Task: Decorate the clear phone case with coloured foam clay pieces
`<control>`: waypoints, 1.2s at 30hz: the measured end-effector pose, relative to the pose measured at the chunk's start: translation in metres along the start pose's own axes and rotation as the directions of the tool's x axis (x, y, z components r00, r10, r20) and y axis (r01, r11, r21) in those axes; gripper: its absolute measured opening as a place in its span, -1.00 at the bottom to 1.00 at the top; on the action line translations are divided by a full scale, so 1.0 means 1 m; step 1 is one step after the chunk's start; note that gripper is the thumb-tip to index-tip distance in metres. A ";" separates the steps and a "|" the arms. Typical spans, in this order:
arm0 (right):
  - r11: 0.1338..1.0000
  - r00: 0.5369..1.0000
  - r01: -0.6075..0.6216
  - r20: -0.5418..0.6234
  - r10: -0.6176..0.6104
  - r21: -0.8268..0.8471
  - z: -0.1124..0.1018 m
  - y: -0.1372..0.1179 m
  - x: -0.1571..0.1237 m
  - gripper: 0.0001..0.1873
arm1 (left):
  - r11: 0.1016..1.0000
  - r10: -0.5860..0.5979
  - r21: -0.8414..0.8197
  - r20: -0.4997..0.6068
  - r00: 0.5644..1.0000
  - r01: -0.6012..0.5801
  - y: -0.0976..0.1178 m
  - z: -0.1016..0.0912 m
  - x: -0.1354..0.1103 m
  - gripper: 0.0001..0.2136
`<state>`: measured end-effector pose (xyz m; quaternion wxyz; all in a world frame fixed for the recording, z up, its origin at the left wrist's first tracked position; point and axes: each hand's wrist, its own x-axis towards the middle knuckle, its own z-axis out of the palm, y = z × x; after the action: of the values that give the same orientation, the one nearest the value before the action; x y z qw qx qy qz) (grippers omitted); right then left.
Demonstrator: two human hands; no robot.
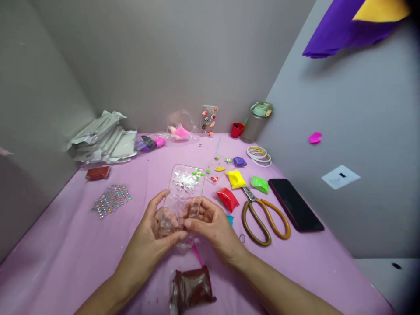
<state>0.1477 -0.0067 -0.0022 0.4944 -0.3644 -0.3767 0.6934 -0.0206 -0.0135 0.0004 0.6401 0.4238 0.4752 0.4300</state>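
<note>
A clear phone case (177,173) is tilted up over the pink cloth, with white pieces (184,180) in a cluster and a green-petalled flower (198,175) near its top. My left hand (160,232) grips its lower left side, thumb across the front. On the lower right side, my right hand (210,221) is closed, thumb in front and fingers curled at the edge; whether a small piece is between the fingertips cannot be seen. Partly hidden below the case lies a pink tool (197,256). Nearest my wrists is a brown clay packet (193,285).
Right of my hands lie red (227,199), yellow (236,179) and green packets (260,184), scissors (256,224) and a black phone (295,204). Rhinestones (112,200) and stacked grey packages (103,138) are at left. A decorated case (209,121), red cup (237,130) and bottle (257,122) stand behind.
</note>
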 end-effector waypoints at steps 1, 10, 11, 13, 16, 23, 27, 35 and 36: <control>1.000 1.000 -0.002 -0.005 0.002 -0.005 0.000 0.000 0.000 -0.63 | 1.000 -0.002 0.006 -0.004 1.000 0.002 0.000 0.000 0.000 -0.06; 0.999 1.000 -0.007 0.003 0.007 0.044 0.002 0.000 0.000 -0.66 | 0.999 -0.015 0.042 -0.005 1.000 0.015 0.001 0.002 -0.001 -0.10; 0.999 1.000 -0.007 0.006 0.007 0.037 0.001 0.000 0.000 -0.65 | 0.999 -0.015 0.047 -0.002 1.000 0.015 0.000 0.001 0.000 -0.10; 1.000 1.000 -0.004 0.011 0.004 0.020 -0.001 0.001 0.000 -0.65 | 0.998 -0.007 0.055 0.008 1.000 0.007 0.000 0.000 0.000 -0.10; 1.000 1.000 0.008 0.011 -0.008 0.012 -0.002 0.002 0.001 -0.66 | 0.998 -0.002 0.061 0.029 1.000 0.000 -0.001 -0.001 0.000 -0.11; 1.000 1.000 0.008 0.020 -0.008 0.027 0.000 0.001 0.000 -0.65 | 0.997 -0.014 0.078 0.046 0.999 0.011 -0.002 -0.002 0.001 -0.14; 0.999 0.999 0.022 0.036 -0.024 0.034 0.000 0.000 0.000 -0.68 | 0.996 -0.022 0.092 0.034 0.999 0.018 0.000 0.000 0.000 -0.21; 0.997 0.999 0.005 0.037 -0.007 0.072 0.001 -0.001 0.000 -0.68 | 0.992 -0.031 0.118 -0.006 0.999 0.032 0.004 0.004 -0.003 -0.22; 0.998 0.999 0.005 0.042 -0.008 0.069 0.001 -0.001 0.000 -0.68 | 0.992 -0.035 0.123 -0.009 0.999 0.036 0.004 0.004 -0.003 -0.22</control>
<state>0.1473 -0.0065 -0.0008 0.5009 -0.3310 -0.3642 0.7119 -0.0182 -0.0155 0.0060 0.6186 0.4526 0.5104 0.3898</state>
